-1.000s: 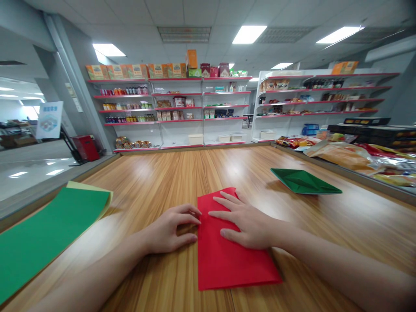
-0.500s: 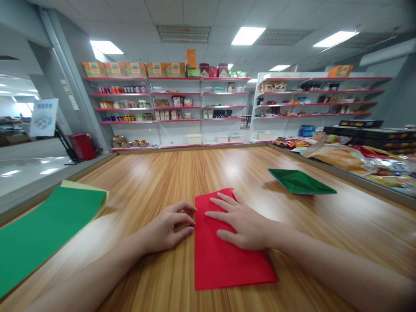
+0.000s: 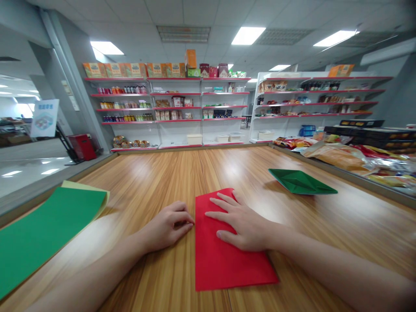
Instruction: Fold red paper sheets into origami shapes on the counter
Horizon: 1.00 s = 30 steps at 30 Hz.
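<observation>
A folded sheet of red paper (image 3: 221,268) lies on the wooden table in front of me, its straight left edge running front to back. My right hand (image 3: 242,221) rests flat on its upper part, fingers spread and pointing left. At the left edge of the sheet is my left hand (image 3: 173,227), its fingers curled and the thumb and fingertips pinched together at the paper's edge. A dark green folded paper piece (image 3: 300,182) sits farther back on the right, apart from both hands.
Green sheets (image 3: 48,229) with pale yellow paper beneath lie at the table's left side. Packaged goods (image 3: 344,158) and dark boxes (image 3: 367,134) are piled beyond the right rim. Stocked shelves (image 3: 175,106) stand behind the table (image 3: 156,182).
My left hand's fingers have drawn together into a pinch at the red paper's left edge; they were apart before. My right hand and the paper have stayed in place.
</observation>
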Each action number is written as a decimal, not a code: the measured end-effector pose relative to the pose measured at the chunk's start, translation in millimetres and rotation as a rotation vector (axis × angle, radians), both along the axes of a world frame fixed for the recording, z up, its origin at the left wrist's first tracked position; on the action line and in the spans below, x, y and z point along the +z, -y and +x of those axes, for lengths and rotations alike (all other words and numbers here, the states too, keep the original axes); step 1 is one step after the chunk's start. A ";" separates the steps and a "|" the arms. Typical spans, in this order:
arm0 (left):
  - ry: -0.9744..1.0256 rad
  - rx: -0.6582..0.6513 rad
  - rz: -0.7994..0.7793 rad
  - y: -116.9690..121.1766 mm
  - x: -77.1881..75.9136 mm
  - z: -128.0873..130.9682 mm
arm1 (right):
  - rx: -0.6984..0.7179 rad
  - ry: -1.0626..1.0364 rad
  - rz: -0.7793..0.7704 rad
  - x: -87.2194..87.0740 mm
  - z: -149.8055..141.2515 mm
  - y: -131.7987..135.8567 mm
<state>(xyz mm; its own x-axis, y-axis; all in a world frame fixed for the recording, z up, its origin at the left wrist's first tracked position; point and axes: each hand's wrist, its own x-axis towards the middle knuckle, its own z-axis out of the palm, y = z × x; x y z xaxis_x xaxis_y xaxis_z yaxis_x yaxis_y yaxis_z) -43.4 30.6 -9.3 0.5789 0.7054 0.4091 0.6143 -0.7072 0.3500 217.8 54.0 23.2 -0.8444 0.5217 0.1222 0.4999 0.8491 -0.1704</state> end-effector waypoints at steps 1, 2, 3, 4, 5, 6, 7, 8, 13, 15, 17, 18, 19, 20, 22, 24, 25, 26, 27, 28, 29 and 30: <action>-0.001 -0.001 0.001 0.1 0.0 0.0 | 0.003 -0.005 0.000 0.0 -0.2 0.0; -0.001 -0.003 0.003 0.1 0.0 0.0 | 0.007 -0.007 0.001 0.1 -0.4 0.1; -0.002 -0.004 0.004 0.0 0.0 0.0 | 0.009 -0.005 0.002 0.3 -0.5 0.3; -0.001 -0.006 0.004 0.0 0.1 0.1 | 0.009 -0.002 0.003 0.5 -0.5 0.4; -0.001 -0.005 0.002 0.0 0.2 0.1 | 0.007 0.002 0.004 0.6 -0.6 0.6; 0.000 -0.003 -0.001 0.1 0.2 0.1 | 0.002 0.006 0.006 0.7 -0.6 0.8; -0.001 0.000 -0.005 0.2 0.3 0.2 | -0.002 0.009 0.008 0.7 -0.6 1.0; -0.003 0.002 -0.009 0.3 0.3 0.2 | -0.006 0.012 0.011 0.6 -0.6 1.1; 0.012 -0.020 0.006 0.1 0.2 -0.1 | 0.004 0.021 0.011 0.3 -0.6 1.4; 0.021 -0.032 0.004 0.1 0.3 -0.1 | 0.013 0.014 0.007 0.4 -0.6 1.3; 0.025 -0.039 0.001 0.2 0.7 0.0 | 0.018 0.005 0.004 0.7 -0.7 1.3; 0.025 -0.041 0.001 0.3 1.0 0.1 | 0.020 0.001 0.003 0.8 -0.7 1.3; 0.026 -0.042 0.003 0.3 1.2 0.2 | 0.020 -0.001 0.003 1.0 -0.8 1.3; 0.026 -0.042 0.004 0.2 1.5 0.3 | 0.021 -0.001 0.003 1.1 -0.8 1.3; 0.026 -0.043 0.002 -0.1 1.7 0.4 | 0.026 0.000 0.005 1.3 -0.9 1.3; 0.025 -0.042 0.003 -0.6 1.6 0.4 | 0.028 0.003 0.006 1.4 -0.8 1.4; 0.023 -0.043 0.005 -0.7 1.5 0.3 | 0.028 0.007 0.006 1.3 -0.8 1.4; 0.021 -0.045 0.006 -0.8 1.4 0.2 | 0.026 0.013 0.006 1.3 -0.8 1.3; 0.020 -0.047 0.009 -0.9 1.4 0.1 | 0.024 0.019 0.006 1.2 -0.9 1.3; 0.020 -0.050 0.010 -0.8 1.4 0.0 | 0.022 0.025 0.006 1.2 -0.9 1.2; 0.021 -0.056 0.010 -0.6 1.6 -0.1 | 0.021 0.030 0.006 1.1 -1.0 1.0; 0.023 -0.064 0.008 -0.4 1.9 -0.1 | 0.022 0.033 0.005 1.0 -1.1 0.9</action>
